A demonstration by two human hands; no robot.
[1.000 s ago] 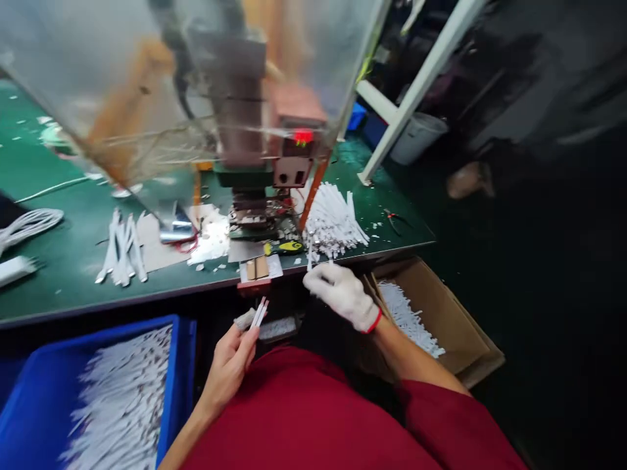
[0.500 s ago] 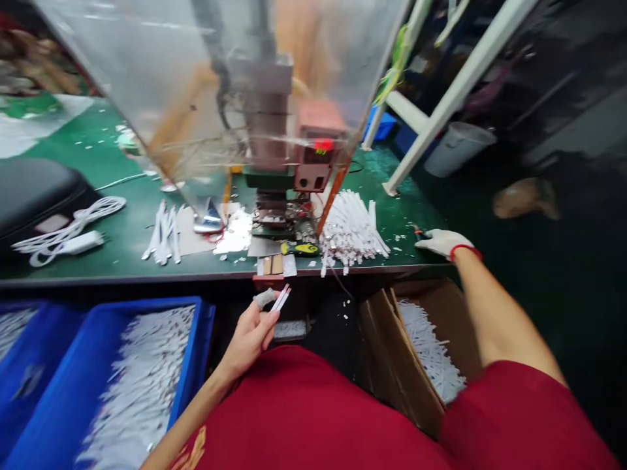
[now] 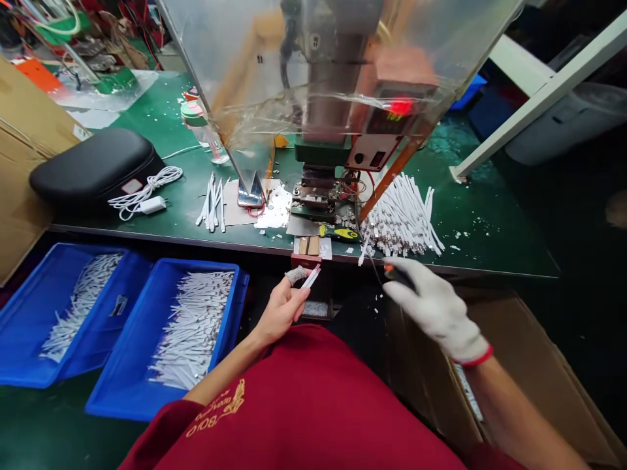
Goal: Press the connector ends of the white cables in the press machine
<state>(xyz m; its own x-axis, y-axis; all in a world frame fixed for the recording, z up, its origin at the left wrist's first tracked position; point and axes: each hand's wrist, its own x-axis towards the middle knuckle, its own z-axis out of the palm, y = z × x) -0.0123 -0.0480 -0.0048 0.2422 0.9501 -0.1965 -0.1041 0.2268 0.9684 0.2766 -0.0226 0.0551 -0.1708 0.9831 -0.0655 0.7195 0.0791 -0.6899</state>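
**Bare left hand (image 3: pixel 280 312) pinches narrow white strips (image 3: pixel 311 276) near the dark green desk (image 3: pixel 490 245).**
White-gloved right hand (image 3: pixel 434 305) closes around a dark-handled tool (image 3: pixel 398 277), keeping it gripped.

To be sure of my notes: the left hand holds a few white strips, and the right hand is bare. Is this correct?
Not quite: the right hand is not bare. The head view shows it wearing a white glove with a red cuff. The left hand does hold a few white strips.

Gold lettering (image 3: pixel 215 412) on red shirt (image 3: pixel 274 405), curved, reads roughly "BOLO"; red digits on machine display (image 3: pixel 386 119) too blurred to read; white label (image 3: pixel 131 187) on black case illegible.
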